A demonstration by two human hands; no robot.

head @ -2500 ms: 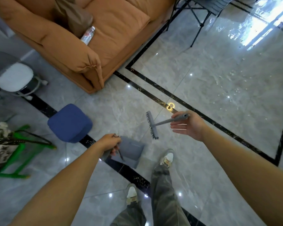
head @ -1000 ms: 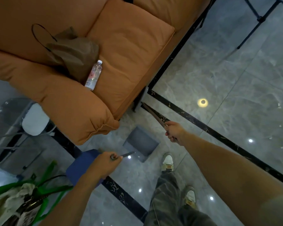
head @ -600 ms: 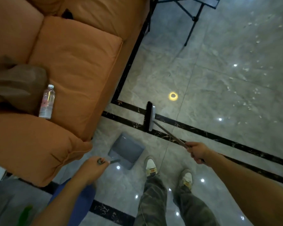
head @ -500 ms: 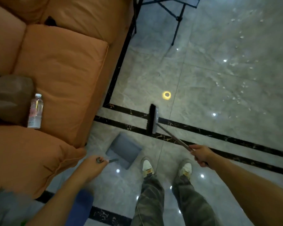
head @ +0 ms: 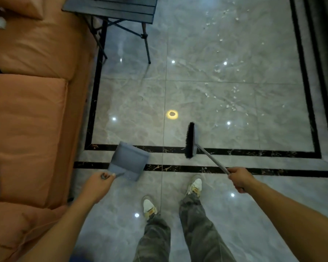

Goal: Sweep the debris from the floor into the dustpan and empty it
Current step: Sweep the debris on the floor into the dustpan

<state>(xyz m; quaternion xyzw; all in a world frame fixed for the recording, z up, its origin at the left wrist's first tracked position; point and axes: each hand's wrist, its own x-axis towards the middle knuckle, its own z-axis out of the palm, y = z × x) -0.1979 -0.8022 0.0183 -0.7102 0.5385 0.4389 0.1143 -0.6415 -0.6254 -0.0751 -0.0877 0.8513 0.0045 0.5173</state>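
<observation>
My left hand (head: 98, 183) curls round the thin handle of the grey plastic dustpan (head: 129, 160), mouth forward, ready to set down. My right hand (head: 240, 177) grips the metal-handled, black-bristled broom (head: 190, 140), its head angled toward the white debris scraps (head: 231, 103) scattered well ahead on the glossy grey marble floor (head: 133, 103). Whether pan or bristles touch the tiles, I cannot tell.

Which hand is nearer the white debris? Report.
Right. The right hand, gripping the broom, is straight back from the debris; the left hand, holding the dustpan, is farther left.
</observation>
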